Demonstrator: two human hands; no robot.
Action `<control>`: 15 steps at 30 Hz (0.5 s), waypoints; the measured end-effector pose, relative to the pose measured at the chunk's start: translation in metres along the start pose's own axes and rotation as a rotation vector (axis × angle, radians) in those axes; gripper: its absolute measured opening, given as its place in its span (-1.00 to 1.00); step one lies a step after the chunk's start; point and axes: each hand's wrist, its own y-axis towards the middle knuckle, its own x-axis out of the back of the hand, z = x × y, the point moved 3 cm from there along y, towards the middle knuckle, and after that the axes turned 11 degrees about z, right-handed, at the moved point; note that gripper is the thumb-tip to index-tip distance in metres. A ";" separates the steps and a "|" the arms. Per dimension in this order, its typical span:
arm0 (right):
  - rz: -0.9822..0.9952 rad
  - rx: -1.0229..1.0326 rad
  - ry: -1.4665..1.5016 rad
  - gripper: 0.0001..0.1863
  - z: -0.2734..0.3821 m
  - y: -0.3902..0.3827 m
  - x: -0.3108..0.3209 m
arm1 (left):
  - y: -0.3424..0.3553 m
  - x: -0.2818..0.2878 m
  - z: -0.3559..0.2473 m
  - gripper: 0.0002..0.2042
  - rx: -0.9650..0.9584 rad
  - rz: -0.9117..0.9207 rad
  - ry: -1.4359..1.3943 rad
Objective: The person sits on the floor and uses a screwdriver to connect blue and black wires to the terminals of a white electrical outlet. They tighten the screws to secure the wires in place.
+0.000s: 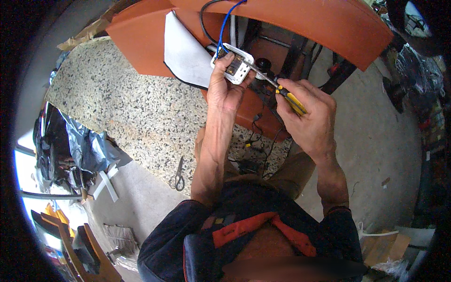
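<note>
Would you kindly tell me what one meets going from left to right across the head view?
Silvery plastic bag, scissors, white electrical box, right hand, small brown scrap.

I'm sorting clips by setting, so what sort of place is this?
Probably a furniture or upholstery workshop: there is a large orange-brown padded piece with dark frame bars showing, scissors on a speckled sheet, and a screwdriver in the right hand.
</note>
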 end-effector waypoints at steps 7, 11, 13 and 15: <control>0.024 -0.040 -0.018 -0.74 0.001 0.001 0.000 | -0.004 -0.002 -0.001 -0.71 -0.009 -0.027 0.046; 0.016 -0.033 0.006 -0.74 0.000 0.003 -0.002 | -0.002 0.000 -0.001 -0.71 -0.015 -0.037 0.043; 0.009 -0.030 0.021 -0.73 -0.001 0.004 -0.003 | -0.001 0.002 -0.001 -0.71 -0.013 -0.023 0.052; 0.008 -0.031 0.022 -0.74 -0.001 0.004 -0.003 | -0.001 0.003 -0.001 -0.72 -0.011 -0.008 0.059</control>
